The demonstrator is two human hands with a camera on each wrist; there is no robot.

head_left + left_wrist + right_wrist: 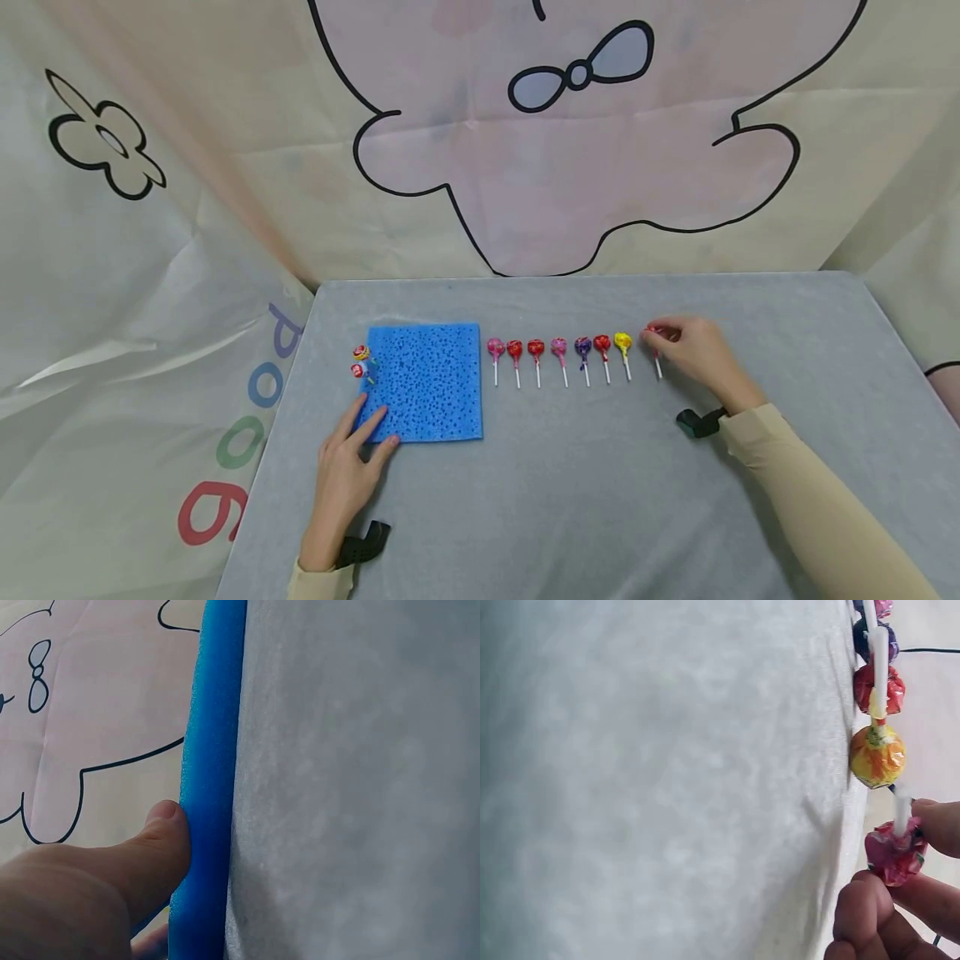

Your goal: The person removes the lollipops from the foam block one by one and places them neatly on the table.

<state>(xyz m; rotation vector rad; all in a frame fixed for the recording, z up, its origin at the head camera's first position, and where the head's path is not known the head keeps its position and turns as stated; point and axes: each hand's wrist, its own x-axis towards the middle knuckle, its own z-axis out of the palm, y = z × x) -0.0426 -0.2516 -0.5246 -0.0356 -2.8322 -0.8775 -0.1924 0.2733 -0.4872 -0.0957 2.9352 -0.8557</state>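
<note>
My right hand (693,354) pinches a lollipop in a pink-red wrapper (895,851) between thumb and fingers, at the right end of a row of lollipops. Its white stick (658,367) points toward the near side of the table. Closest to it in the row is a yellow lollipop (622,343). My left hand (347,471) rests with spread fingers on the lower left corner of a blue foam block (427,387) dotted with dark holes. In the left wrist view the thumb (161,844) touches the block's near side.
Two lollipops with colourful wrappers (360,353) stick out at the block's upper left edge. Right of the block, pink, red and purple lollipops (583,345) lie in line, sticks toward me. A grey cloth covers the table (562,500); a printed curtain (637,167) hangs behind it.
</note>
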